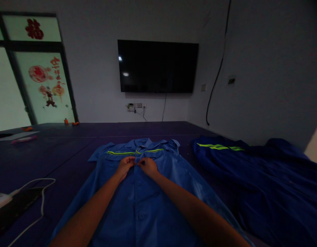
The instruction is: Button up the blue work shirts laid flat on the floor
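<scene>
A blue work shirt (137, 202) with a yellow-green reflective stripe across the chest lies flat, front up, on a dark surface (57, 151). My left hand (126, 164) and my right hand (148, 166) meet at the shirt's button placket just below the stripe. Both hands have their fingers pinched together on the placket fabric, fingertips nearly touching each other. A row of buttons runs down the shirt's front toward me, between my forearms.
A pile of darker blue garments (258, 171) with reflective stripes lies to the right. At the left edge sit a white power strip (1, 200) with a white cable (37, 192). A black television (157, 66) hangs on the far wall.
</scene>
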Available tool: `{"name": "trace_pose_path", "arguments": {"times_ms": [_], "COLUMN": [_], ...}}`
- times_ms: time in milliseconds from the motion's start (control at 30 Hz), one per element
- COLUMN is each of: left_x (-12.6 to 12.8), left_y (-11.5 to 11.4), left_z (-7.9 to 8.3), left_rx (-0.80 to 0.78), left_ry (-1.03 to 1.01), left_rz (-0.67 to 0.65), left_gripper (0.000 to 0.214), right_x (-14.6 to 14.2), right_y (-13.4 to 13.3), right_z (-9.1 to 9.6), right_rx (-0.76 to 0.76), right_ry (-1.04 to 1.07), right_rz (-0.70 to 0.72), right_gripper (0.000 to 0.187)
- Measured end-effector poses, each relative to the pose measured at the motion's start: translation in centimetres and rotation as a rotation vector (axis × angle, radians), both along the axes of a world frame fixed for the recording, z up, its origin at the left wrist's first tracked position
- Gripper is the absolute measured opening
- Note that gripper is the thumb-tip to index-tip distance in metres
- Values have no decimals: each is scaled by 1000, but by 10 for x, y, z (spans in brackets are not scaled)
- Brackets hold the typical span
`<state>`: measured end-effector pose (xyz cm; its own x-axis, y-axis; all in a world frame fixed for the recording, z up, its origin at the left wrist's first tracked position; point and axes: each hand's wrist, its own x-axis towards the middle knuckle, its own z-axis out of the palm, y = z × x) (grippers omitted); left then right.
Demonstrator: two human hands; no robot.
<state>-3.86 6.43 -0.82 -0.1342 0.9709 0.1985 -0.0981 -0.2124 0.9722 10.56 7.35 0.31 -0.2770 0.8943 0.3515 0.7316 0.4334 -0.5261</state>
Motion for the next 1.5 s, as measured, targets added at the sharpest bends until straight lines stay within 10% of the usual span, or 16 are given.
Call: {"name": "trace_pose_path", "arguments": {"times_ms": [1100,1500], "left_x": [3,13], "left_y": [-8,-8], "left_z": [3,5], "left_rx": [4,339], "left_ry": [-33,653], "left_rz": [22,133], "left_gripper": [27,19], "right_x": [-11,-7], "right_y": [-4,2], "right_z": [-4,-6], "right_rx": [-4,-12], "right_ry": [60,107], "right_rz": [-105,-99], "right_gripper": [15,18]}}
